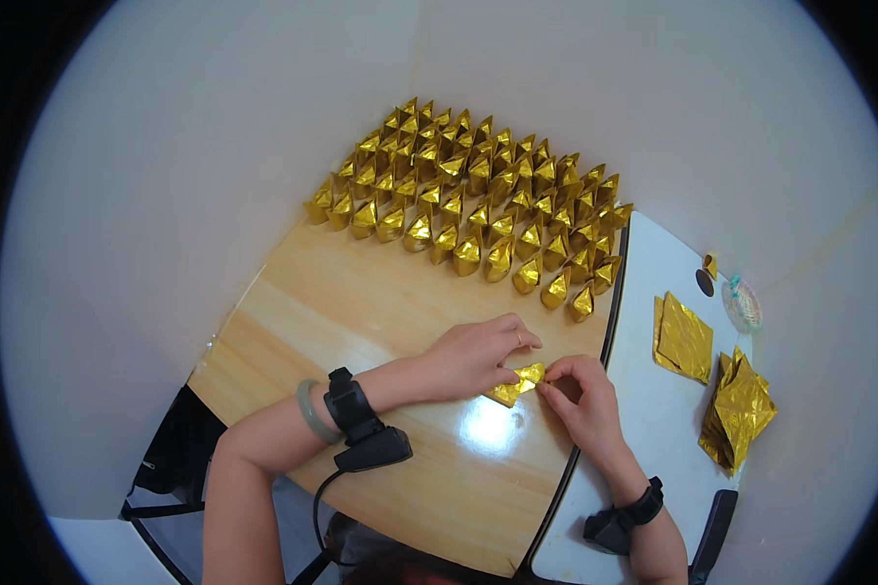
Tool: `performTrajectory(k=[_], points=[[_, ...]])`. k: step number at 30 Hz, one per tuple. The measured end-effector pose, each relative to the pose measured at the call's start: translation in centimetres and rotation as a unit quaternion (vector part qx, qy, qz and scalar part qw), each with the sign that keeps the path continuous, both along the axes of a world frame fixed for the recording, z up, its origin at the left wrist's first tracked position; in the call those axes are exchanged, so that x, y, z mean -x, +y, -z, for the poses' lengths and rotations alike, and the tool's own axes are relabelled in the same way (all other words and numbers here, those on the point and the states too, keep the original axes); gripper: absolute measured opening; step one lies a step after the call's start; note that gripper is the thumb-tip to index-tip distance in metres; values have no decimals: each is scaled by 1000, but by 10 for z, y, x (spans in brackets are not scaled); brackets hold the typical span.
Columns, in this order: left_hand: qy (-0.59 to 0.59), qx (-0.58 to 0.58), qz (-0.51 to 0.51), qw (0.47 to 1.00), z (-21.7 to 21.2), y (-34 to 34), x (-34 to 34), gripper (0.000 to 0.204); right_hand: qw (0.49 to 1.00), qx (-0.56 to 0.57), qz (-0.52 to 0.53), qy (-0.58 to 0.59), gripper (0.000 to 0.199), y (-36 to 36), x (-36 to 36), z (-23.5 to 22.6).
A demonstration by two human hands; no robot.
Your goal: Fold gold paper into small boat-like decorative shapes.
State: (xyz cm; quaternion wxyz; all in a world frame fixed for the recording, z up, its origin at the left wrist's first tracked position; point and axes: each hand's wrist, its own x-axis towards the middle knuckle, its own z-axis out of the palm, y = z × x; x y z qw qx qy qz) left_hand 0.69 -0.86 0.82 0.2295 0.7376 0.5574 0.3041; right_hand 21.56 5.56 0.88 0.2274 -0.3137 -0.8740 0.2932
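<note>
A small folded piece of gold foil paper (527, 378) is between my two hands, over the near right part of the wooden table. My left hand (473, 356) comes in from the left, its thumb on the left part of the foil and its fingers bent over the far side. A ring is on one of its fingers. At the foil's right end, my right hand (587, 402) pinches the tip between thumb and index finger. Beyond my hands, many finished-looking folded gold foil ingots (468, 255) stand upright in slanting rows.
A wooden tabletop (361, 302) meets a white table (644, 263) along a dark edge. On the white one lie a flat gold foil stack (685, 336), a fanned gold foil pile (739, 414) and a round patterned item (743, 302). Pale walls rise behind. A black cable (319, 517) hangs from my left wrist's device.
</note>
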Motion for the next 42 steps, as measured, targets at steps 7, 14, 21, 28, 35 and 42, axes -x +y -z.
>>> performTrajectory(k=[7, 14, 21, 28, 35, 42], points=[[35, 16, 30, 999, -4, -1, -2, 53, 950, 277, 10, 142, 23, -5, 4, 0], [49, 9, 35, 998, -1, -2, -3, 51, 986, -163, 15, -30, 29, -6, 3, -10], [36, 17, 83, 996, -1, 0, -5, 46, 998, 23, -48, 22, 35, -2, 1, 2], [37, -5, 47, 998, 0, -2, -7, 44, 989, -134, 32, -53, 34, -7, 1, -4], [51, 49, 72, 995, -12, -4, -7, 37, 998, -57, -33, -4, 35, -2, 0, -1], [-292, 79, 67, 951, -11, -2, -9, 16, 962, 192, -64, 181, 35, -14, 6, -6]])
